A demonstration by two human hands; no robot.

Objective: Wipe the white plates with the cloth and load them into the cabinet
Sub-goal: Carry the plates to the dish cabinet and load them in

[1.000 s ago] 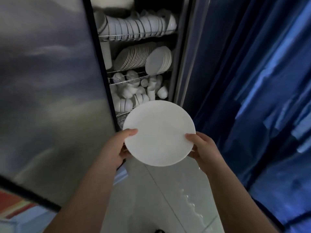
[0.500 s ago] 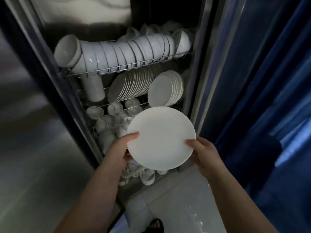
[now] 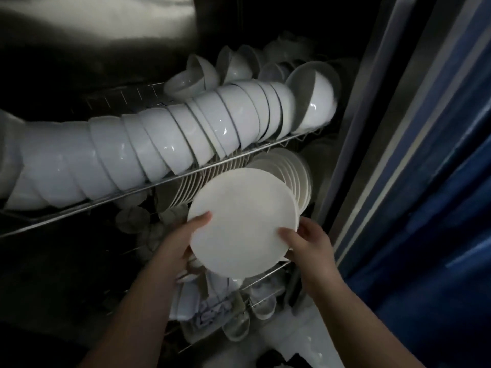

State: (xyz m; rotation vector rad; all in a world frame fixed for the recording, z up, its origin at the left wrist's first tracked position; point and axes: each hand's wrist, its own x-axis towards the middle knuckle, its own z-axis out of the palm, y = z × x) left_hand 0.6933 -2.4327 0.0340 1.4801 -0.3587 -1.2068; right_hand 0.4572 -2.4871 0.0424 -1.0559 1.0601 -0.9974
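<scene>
Both hands hold a plate (image 3: 241, 221) at the cabinet (image 3: 353, 166) rack | left hand (image 3: 183, 240) thumb pinches left rim | right hand (image 3: 308, 245) thumb pinches right rim | bowls (image 3: 159, 144) above

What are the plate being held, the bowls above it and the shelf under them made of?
Plate: white ceramic or maybe melamine; its face looks fairly matt in this dim light. Bowls: probably glazed ceramic, with sharp glossy highlights. Shelf: metal wire, made of thin, silvery, glinting rods.
</scene>
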